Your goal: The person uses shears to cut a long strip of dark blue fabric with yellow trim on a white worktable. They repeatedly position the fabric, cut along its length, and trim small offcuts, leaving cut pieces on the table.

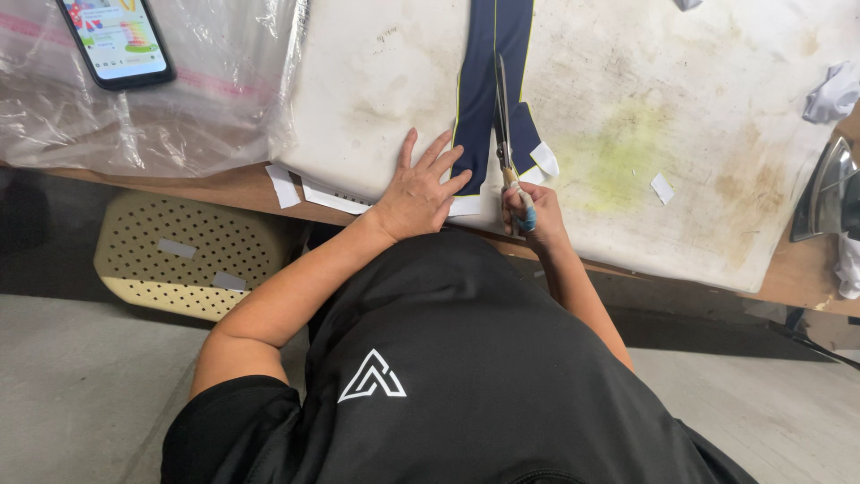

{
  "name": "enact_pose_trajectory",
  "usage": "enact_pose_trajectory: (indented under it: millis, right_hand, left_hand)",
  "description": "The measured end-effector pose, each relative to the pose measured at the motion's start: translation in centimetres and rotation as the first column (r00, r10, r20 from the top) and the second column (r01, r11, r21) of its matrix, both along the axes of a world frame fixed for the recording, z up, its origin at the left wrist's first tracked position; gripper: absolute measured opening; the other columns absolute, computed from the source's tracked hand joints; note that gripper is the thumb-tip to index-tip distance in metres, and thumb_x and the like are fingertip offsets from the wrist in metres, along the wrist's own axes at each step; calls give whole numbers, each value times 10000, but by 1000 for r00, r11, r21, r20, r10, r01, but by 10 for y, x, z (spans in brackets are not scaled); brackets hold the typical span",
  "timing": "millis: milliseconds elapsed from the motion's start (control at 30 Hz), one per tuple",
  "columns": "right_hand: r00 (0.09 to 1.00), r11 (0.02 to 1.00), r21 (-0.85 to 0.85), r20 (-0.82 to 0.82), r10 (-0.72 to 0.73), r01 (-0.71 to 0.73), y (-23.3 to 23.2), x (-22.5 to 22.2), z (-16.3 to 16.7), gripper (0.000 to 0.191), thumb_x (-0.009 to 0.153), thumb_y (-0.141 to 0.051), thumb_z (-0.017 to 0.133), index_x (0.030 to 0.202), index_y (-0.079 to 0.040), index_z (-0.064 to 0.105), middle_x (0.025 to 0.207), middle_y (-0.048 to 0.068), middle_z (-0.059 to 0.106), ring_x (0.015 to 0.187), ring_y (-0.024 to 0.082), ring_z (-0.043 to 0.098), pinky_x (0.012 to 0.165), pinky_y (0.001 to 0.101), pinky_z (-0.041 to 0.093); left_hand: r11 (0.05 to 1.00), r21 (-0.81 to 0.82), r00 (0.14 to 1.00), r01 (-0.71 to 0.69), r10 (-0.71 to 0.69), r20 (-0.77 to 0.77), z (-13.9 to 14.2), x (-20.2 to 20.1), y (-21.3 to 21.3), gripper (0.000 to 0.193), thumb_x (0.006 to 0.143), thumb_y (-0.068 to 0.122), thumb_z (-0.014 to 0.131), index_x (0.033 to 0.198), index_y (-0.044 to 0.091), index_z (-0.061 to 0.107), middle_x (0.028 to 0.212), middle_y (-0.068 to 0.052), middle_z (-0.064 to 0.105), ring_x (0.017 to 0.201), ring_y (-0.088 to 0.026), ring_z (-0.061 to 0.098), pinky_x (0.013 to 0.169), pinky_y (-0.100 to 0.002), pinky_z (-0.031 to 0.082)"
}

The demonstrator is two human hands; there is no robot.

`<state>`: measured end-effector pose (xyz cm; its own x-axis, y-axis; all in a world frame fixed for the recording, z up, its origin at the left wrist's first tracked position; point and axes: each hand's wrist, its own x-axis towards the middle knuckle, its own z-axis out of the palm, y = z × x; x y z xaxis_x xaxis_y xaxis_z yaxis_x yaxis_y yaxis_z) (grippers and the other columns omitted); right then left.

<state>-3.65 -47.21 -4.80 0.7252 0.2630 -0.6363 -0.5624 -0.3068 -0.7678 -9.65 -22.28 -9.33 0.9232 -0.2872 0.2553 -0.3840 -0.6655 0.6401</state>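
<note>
We take the navy fabric strip as our landmark: it lies on the stained white pad, its long axis running from the pad's near edge straight away from us toward the top of the view, with thin yellow-green lines along its edges. At the near end it widens into two legs.

Our scissors lie along that same axis, over the strip's middle, blades pointing away from us and handles toward our body. The blades look nearly closed, though we cannot tell exactly.

Our right hand sits at the strip's near end, fingers curled tight through the scissor handles. Our left hand lies flat just left of the strip, fingers spread wide, fingertips pressing on the strip's left leg.

Small white paper scraps lie just right of the strip's near end. Far to the strip's left a phone rests on clear plastic sheeting. Far to its right, at the pad's edge, stands an iron.
</note>
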Motion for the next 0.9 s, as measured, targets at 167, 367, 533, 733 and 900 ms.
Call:
enact_pose_trajectory:
  millis: [167,367,533,733,900]
  right_hand:
    - [1000,1000,11,-3,0,0,3,-2,5,388,905,-389,792,921,-18,680,633,13,582,502,106,547,459,253,446]
    - [965,962,120,-68,254,-245,-20,-8,17,594,885,-566,749,1013,2,634,811,33,645,687,131,647,626,280,541]
    - [902,906,43,-85,424,-421,-76,-29,54,899,719,-798,692,1116,7,665,857,55,664,801,154,669,724,304,564]
    - [994,996,69,101,48,-55,-110,-54,74,873,718,-700,748,1191,19,601,928,77,657,860,181,660,793,319,536]
    - [981,982,168,187,49,-81,-121,-69,71,865,763,-687,737,1237,16,564,1023,65,634,935,154,648,840,297,529]
  left_hand:
    - [1000,7,1000,16,-16,-10,5,1,2,492,764,184,739,1252,118,728,1457,-181,520,1496,-376,301,1178,-718,106]
    - [994,93,997,65,-61,-52,12,3,7,537,757,196,742,1288,130,692,1462,-174,518,1490,-372,307,1162,-722,113]
    - [922,340,983,183,-169,-72,8,28,-8,529,902,341,700,1378,121,634,1551,-164,476,1554,-362,272,1168,-729,110]
    - [938,264,954,225,-268,137,-4,74,-51,692,930,612,546,1507,230,529,1651,-116,334,1564,-379,152,1135,-810,-22]
    - [865,236,897,442,-425,-123,-5,37,-118,662,958,587,508,1522,243,467,1672,-123,253,1559,-407,108,1065,-855,-21]
